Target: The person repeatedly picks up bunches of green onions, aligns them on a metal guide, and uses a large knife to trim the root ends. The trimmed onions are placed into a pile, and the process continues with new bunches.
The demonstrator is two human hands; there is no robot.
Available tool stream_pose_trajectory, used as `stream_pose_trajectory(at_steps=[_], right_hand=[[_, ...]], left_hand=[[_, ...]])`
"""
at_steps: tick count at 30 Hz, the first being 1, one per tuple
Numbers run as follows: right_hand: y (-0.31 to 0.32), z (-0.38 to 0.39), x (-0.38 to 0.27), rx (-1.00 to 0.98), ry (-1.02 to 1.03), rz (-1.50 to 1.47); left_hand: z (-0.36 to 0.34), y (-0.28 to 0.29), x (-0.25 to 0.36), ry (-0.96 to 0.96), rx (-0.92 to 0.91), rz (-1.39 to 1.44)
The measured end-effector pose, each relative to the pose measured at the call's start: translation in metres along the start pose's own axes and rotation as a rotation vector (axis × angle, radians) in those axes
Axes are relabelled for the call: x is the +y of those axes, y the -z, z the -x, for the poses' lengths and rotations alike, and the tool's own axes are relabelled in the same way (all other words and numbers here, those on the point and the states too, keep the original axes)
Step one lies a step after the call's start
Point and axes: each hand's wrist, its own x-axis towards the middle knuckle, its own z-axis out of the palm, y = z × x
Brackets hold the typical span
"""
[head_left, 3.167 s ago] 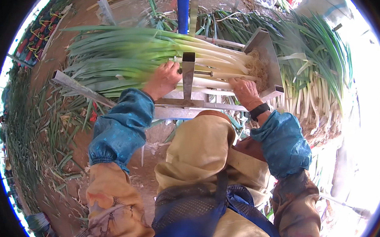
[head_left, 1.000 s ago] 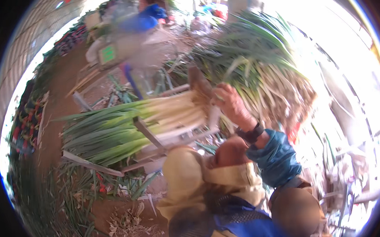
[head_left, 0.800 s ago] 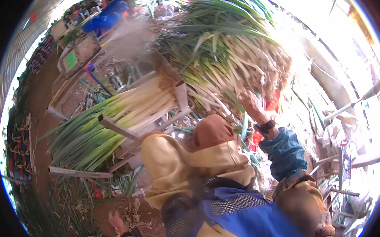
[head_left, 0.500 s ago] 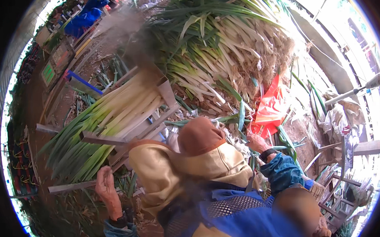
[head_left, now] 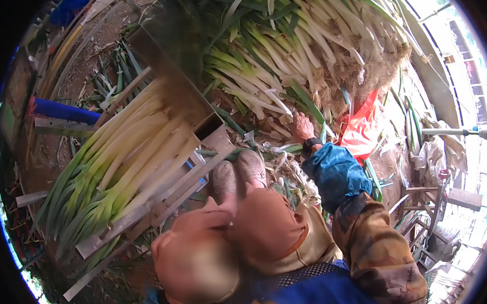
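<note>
One hand shows | right hand (head_left: 303, 127) at edge of leek pile (head_left: 304, 49), grip unclear | left hand unseen, state unclear

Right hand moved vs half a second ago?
Yes: the right hand went forward and left, from the near end of the red plastic to the near edge of the leek pile.
</note>
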Motion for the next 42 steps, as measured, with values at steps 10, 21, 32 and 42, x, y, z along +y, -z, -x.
stream_pose_trajectory(at_steps=[10,21,32,42], right_hand=[[0.007,-0.027,0.03,-0.016,0.04,-0.145],[0.138,0.019,-0.005,-0.128,-0.055,-0.782],[0.32,0.158,-0.025,0.428,0.325,-0.22],[0.32,0.293,-0.006,0.478,0.728,0.085]], left_hand=[[-0.002,0.0,-0.011,0.015,-0.008,0.014],[-0.01,0.0,0.015,-0.096,0.071,0.013],[-0.11,-0.016,0.126,0.186,-0.212,1.063],[-0.162,-0.25,0.186,0.926,-0.073,1.915]])
